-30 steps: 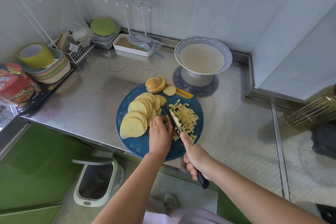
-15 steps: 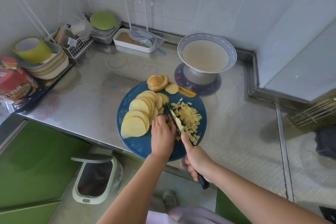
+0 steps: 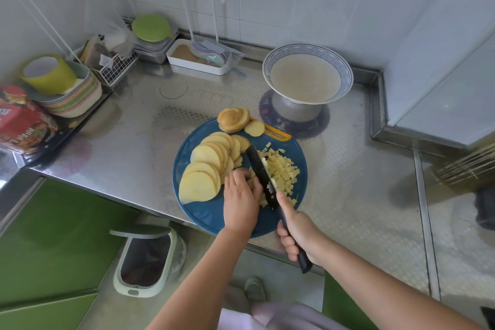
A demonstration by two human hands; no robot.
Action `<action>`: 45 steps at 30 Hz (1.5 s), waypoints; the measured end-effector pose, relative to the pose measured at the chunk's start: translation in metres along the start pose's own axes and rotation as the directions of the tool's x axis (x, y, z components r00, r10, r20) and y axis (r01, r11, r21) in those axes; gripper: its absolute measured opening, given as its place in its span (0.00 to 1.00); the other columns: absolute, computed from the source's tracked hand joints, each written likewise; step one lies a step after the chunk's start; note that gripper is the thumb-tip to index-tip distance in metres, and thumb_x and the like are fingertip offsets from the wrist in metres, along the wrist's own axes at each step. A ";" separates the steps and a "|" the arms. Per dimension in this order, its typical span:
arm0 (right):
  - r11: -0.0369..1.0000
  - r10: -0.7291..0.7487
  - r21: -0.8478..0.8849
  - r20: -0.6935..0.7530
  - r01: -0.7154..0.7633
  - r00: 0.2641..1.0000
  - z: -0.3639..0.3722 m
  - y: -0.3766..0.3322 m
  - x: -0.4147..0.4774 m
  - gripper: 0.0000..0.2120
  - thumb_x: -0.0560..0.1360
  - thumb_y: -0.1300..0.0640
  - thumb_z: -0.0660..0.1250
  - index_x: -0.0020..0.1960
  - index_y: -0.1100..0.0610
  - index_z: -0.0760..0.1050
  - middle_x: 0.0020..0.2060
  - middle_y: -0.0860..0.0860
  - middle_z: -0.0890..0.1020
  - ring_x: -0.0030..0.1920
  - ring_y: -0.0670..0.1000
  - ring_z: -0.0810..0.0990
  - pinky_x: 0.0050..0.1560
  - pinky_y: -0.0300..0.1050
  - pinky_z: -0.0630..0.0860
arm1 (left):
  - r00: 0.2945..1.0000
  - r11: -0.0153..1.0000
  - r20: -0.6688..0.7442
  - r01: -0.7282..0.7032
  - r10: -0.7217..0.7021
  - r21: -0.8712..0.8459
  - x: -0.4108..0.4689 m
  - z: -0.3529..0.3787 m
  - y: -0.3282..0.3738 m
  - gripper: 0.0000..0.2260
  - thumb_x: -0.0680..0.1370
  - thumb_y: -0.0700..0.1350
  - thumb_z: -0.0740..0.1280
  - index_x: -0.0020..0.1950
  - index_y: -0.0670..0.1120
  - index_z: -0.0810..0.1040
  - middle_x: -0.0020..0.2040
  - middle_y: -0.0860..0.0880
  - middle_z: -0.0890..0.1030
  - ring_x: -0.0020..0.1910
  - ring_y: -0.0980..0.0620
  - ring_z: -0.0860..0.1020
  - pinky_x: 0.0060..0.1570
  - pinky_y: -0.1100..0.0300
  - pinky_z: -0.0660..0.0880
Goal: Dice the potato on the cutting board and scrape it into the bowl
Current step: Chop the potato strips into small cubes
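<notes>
A round blue cutting board (image 3: 209,211) lies at the steel counter's front edge. Pale potato slices (image 3: 205,169) fan across its left half, and potato end pieces (image 3: 234,119) sit at its far rim. A heap of diced potato (image 3: 281,169) covers the right half. My right hand (image 3: 300,233) grips the handle of a dark knife (image 3: 261,169), index finger along the blade's spine, the blade lying beside the dice. My left hand (image 3: 241,195) presses curled fingers on potato strips just left of the blade. A white bowl (image 3: 308,75) with a blue rim stands behind the board, filled with cloudy liquid.
Stacked plates with a yellow cup (image 3: 61,83), a wire basket (image 3: 112,67), a white tray (image 3: 198,59) and a red packet (image 3: 21,120) crowd the counter's back left. An open bin (image 3: 147,260) stands on the floor below the counter edge.
The knife blade has risen and tilted, showing its flat side. My left hand stays on the potato strips. The view has shifted slightly.
</notes>
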State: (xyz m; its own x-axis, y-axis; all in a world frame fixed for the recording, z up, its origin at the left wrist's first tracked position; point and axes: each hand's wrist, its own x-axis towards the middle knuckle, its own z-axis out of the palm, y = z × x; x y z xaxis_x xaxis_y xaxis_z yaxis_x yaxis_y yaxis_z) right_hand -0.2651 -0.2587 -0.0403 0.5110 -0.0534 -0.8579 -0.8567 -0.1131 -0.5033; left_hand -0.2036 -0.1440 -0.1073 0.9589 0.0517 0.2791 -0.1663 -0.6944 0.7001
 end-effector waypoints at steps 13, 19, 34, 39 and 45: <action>0.995 -0.082 0.066 0.038 0.080 0.996 -0.004 -0.001 -0.009 0.34 0.73 0.26 0.54 0.29 0.55 0.62 0.21 0.52 0.63 0.19 0.50 0.62 0.21 0.39 0.61 | 0.991 0.995 0.113 0.083 -0.077 -0.050 0.003 -0.009 0.004 0.07 0.81 0.43 0.61 0.55 0.41 0.73 0.51 0.48 0.75 0.52 0.53 0.70 0.53 0.65 0.65; 0.992 -0.105 0.070 0.044 0.102 0.993 -0.004 -0.004 -0.021 0.34 0.74 0.26 0.53 0.29 0.56 0.62 0.21 0.52 0.64 0.20 0.50 0.62 0.22 0.39 0.62 | 0.989 0.988 0.124 0.097 -0.082 -0.119 0.004 -0.013 0.004 0.08 0.82 0.40 0.56 0.56 0.41 0.73 0.53 0.49 0.75 0.54 0.52 0.71 0.54 0.67 0.62; 0.993 -0.119 -0.020 0.007 0.119 0.993 0.013 0.002 -0.028 0.34 0.73 0.25 0.51 0.30 0.56 0.61 0.22 0.52 0.64 0.19 0.50 0.62 0.21 0.40 0.63 | 0.986 0.974 0.086 0.154 -0.141 -0.163 0.003 -0.013 0.003 0.06 0.81 0.38 0.59 0.57 0.40 0.72 0.53 0.46 0.75 0.54 0.50 0.71 0.55 0.63 0.65; 0.994 -0.098 -0.042 -0.025 0.097 0.995 0.016 0.003 -0.031 0.34 0.75 0.27 0.50 0.29 0.56 0.60 0.23 0.51 0.62 0.20 0.49 0.61 0.21 0.39 0.62 | 0.991 0.983 0.072 0.121 -0.112 -0.141 0.003 -0.013 0.002 0.04 0.80 0.39 0.62 0.54 0.39 0.72 0.50 0.47 0.74 0.51 0.52 0.71 0.53 0.62 0.66; 0.995 -0.048 -0.094 -0.054 0.043 0.997 0.021 0.000 -0.030 0.34 0.74 0.25 0.48 0.29 0.55 0.57 0.22 0.51 0.61 0.20 0.50 0.60 0.21 0.38 0.62 | 0.991 0.987 0.066 0.121 -0.115 -0.102 0.004 -0.010 0.001 0.04 0.79 0.39 0.64 0.51 0.39 0.72 0.48 0.47 0.74 0.48 0.54 0.68 0.50 0.64 0.64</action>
State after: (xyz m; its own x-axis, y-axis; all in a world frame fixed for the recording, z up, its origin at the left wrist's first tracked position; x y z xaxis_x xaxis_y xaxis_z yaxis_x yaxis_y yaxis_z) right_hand -0.2817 -0.2364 -0.0162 0.5545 -0.1010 -0.8260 -0.8236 -0.2085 -0.5274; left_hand -0.2023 -0.1372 -0.0990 0.9847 0.0835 0.1531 -0.0717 -0.6062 0.7920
